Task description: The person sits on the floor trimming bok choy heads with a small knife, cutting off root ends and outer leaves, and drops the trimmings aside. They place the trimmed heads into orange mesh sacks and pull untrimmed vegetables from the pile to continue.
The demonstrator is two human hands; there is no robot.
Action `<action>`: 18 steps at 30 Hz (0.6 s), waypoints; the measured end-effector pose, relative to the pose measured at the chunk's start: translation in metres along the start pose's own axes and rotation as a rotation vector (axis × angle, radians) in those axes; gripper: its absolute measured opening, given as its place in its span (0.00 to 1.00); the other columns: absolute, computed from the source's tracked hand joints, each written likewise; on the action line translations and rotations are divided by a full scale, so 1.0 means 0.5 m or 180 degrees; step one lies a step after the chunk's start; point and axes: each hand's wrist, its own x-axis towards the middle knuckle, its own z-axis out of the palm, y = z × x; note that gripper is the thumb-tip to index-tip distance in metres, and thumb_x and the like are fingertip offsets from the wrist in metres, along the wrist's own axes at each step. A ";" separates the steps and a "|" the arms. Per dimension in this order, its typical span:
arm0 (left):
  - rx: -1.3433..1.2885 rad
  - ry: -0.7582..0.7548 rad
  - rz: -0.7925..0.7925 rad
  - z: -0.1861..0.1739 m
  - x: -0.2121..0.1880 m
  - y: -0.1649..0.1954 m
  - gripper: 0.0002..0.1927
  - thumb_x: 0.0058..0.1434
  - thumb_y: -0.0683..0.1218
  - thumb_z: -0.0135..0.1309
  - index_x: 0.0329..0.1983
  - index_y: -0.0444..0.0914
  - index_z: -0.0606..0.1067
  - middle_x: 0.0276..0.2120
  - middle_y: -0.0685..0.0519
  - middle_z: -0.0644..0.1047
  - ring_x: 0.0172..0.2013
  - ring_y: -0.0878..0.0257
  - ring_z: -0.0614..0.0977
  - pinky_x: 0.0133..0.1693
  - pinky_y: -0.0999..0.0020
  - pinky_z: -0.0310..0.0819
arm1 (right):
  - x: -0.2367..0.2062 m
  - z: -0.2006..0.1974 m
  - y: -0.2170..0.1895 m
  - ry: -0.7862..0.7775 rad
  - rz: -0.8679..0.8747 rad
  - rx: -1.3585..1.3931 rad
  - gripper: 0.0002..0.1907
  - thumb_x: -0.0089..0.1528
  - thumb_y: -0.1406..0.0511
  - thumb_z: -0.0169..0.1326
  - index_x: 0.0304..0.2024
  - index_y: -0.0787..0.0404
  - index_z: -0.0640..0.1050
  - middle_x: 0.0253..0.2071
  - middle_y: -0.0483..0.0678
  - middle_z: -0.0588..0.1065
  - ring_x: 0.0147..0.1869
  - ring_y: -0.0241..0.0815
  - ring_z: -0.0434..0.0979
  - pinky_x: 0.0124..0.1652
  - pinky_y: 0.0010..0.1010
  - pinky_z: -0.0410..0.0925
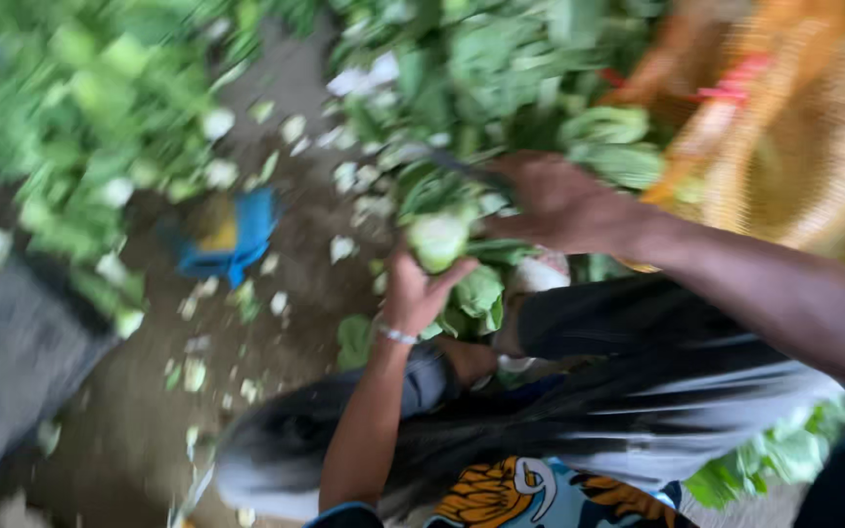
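Head view is showing the left hand (413, 293) gripping a pale green cabbage (439, 238) from below, fingers curled up around its base, a thin bracelet (398, 335) sitting on that wrist. Just above it, the right hand (559, 203) is clenching a dark knife (462, 168) whose blade is pointing left over the cabbage. Both hands are working above the dirt ground (139, 420), near the middle of it, where leaf scraps (276, 244) are lying scattered. Heaps of green leaves (80, 108) are flanking them, and a woven basket (814, 147) is standing at the upper right.
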 end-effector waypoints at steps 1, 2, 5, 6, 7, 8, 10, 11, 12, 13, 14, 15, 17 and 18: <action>0.0115 0.0108 0.0169 -0.021 -0.014 0.007 0.29 0.54 0.50 0.71 0.54 0.34 0.73 0.44 0.49 0.83 0.44 0.61 0.85 0.48 0.63 0.79 | -0.004 0.004 0.000 0.0700 -0.0936 -0.0326 0.22 0.62 0.53 0.60 0.50 0.63 0.77 0.33 0.57 0.77 0.36 0.51 0.80 0.39 0.45 0.71; 0.0127 0.0185 0.0211 -0.044 -0.032 0.014 0.29 0.55 0.50 0.71 0.55 0.34 0.73 0.45 0.49 0.83 0.45 0.60 0.85 0.49 0.63 0.79 | -0.012 0.012 -0.002 0.0686 -0.1882 0.0161 0.18 0.67 0.56 0.55 0.49 0.63 0.77 0.34 0.53 0.79 0.37 0.45 0.81 0.39 0.42 0.72; 0.0056 0.0275 0.0347 -0.072 -0.042 0.009 0.29 0.56 0.51 0.71 0.56 0.35 0.73 0.46 0.49 0.82 0.46 0.58 0.85 0.50 0.63 0.79 | -0.034 0.086 -0.010 0.1537 -0.2300 -0.0518 0.15 0.71 0.57 0.53 0.51 0.61 0.78 0.29 0.51 0.77 0.31 0.46 0.77 0.33 0.43 0.70; 0.0022 0.0303 0.0294 -0.073 -0.042 0.002 0.29 0.55 0.51 0.72 0.55 0.35 0.73 0.45 0.49 0.83 0.45 0.58 0.85 0.49 0.63 0.80 | -0.042 0.116 -0.012 0.1942 -0.2045 -0.1088 0.15 0.71 0.57 0.54 0.52 0.60 0.78 0.25 0.51 0.75 0.28 0.49 0.75 0.30 0.44 0.68; -0.0009 0.0309 0.0231 -0.072 -0.044 -0.007 0.28 0.55 0.51 0.72 0.53 0.36 0.74 0.45 0.50 0.83 0.44 0.58 0.86 0.48 0.63 0.80 | -0.048 0.144 -0.016 0.2250 -0.2217 -0.1315 0.17 0.69 0.57 0.55 0.51 0.63 0.78 0.27 0.53 0.76 0.26 0.50 0.74 0.28 0.44 0.68; 0.0047 0.0296 0.0249 -0.066 -0.046 -0.017 0.29 0.54 0.50 0.73 0.53 0.36 0.74 0.44 0.49 0.83 0.44 0.58 0.86 0.48 0.63 0.80 | -0.047 0.166 -0.019 0.2579 -0.2393 -0.1539 0.19 0.66 0.57 0.56 0.49 0.67 0.77 0.29 0.55 0.76 0.24 0.51 0.73 0.26 0.44 0.67; 0.0153 0.0216 0.0293 -0.060 -0.046 -0.034 0.29 0.52 0.49 0.75 0.52 0.36 0.74 0.43 0.48 0.83 0.44 0.57 0.86 0.48 0.63 0.81 | -0.044 0.197 -0.022 0.2725 -0.2631 -0.1557 0.20 0.65 0.58 0.58 0.46 0.71 0.75 0.28 0.55 0.75 0.23 0.52 0.72 0.24 0.44 0.66; 0.0104 0.0168 0.0319 -0.060 -0.047 -0.041 0.30 0.51 0.48 0.74 0.54 0.36 0.73 0.44 0.48 0.83 0.45 0.56 0.86 0.49 0.63 0.81 | -0.039 0.205 -0.023 0.2543 -0.2686 -0.1361 0.18 0.66 0.59 0.58 0.45 0.71 0.73 0.25 0.54 0.74 0.23 0.52 0.73 0.24 0.44 0.66; 0.0048 0.0113 0.0335 -0.059 -0.052 -0.045 0.32 0.50 0.47 0.74 0.55 0.36 0.72 0.45 0.47 0.82 0.46 0.55 0.86 0.49 0.63 0.80 | -0.036 0.210 -0.024 0.2352 -0.2727 -0.1160 0.17 0.67 0.61 0.58 0.44 0.71 0.72 0.23 0.52 0.72 0.24 0.53 0.74 0.24 0.44 0.66; -0.0005 0.0056 0.0342 -0.060 -0.058 -0.049 0.33 0.49 0.46 0.73 0.56 0.36 0.71 0.46 0.47 0.82 0.48 0.55 0.86 0.50 0.63 0.80 | -0.030 0.212 -0.024 0.2260 -0.2708 -0.1142 0.17 0.65 0.60 0.58 0.42 0.69 0.72 0.23 0.53 0.72 0.24 0.53 0.74 0.25 0.43 0.67; 0.0000 0.0041 0.0307 -0.061 -0.063 -0.052 0.34 0.48 0.46 0.74 0.56 0.36 0.71 0.46 0.47 0.82 0.48 0.54 0.86 0.50 0.62 0.80 | -0.025 0.214 -0.026 0.2167 -0.2695 -0.1124 0.17 0.64 0.59 0.59 0.41 0.68 0.71 0.24 0.53 0.72 0.25 0.54 0.75 0.25 0.43 0.67; 0.0013 0.0037 0.0277 -0.064 -0.068 -0.055 0.35 0.47 0.45 0.74 0.57 0.36 0.70 0.45 0.47 0.83 0.48 0.54 0.87 0.50 0.62 0.80 | -0.020 0.215 -0.028 0.2077 -0.2696 -0.1106 0.17 0.62 0.58 0.59 0.40 0.66 0.71 0.24 0.54 0.72 0.25 0.55 0.76 0.25 0.43 0.68; -0.0018 0.0030 0.0266 -0.070 -0.076 -0.061 0.36 0.46 0.46 0.75 0.57 0.36 0.70 0.45 0.48 0.83 0.48 0.54 0.87 0.50 0.62 0.80 | -0.012 0.221 -0.036 0.2148 -0.2833 -0.1200 0.18 0.64 0.58 0.59 0.39 0.66 0.71 0.24 0.54 0.72 0.25 0.54 0.76 0.25 0.43 0.68; -0.0068 0.0028 0.0291 -0.072 -0.077 -0.064 0.36 0.47 0.46 0.75 0.57 0.36 0.71 0.46 0.48 0.83 0.48 0.54 0.87 0.50 0.62 0.80 | -0.009 0.224 -0.041 0.2187 -0.2905 -0.1250 0.18 0.65 0.58 0.59 0.38 0.67 0.71 0.23 0.54 0.72 0.25 0.54 0.76 0.25 0.44 0.67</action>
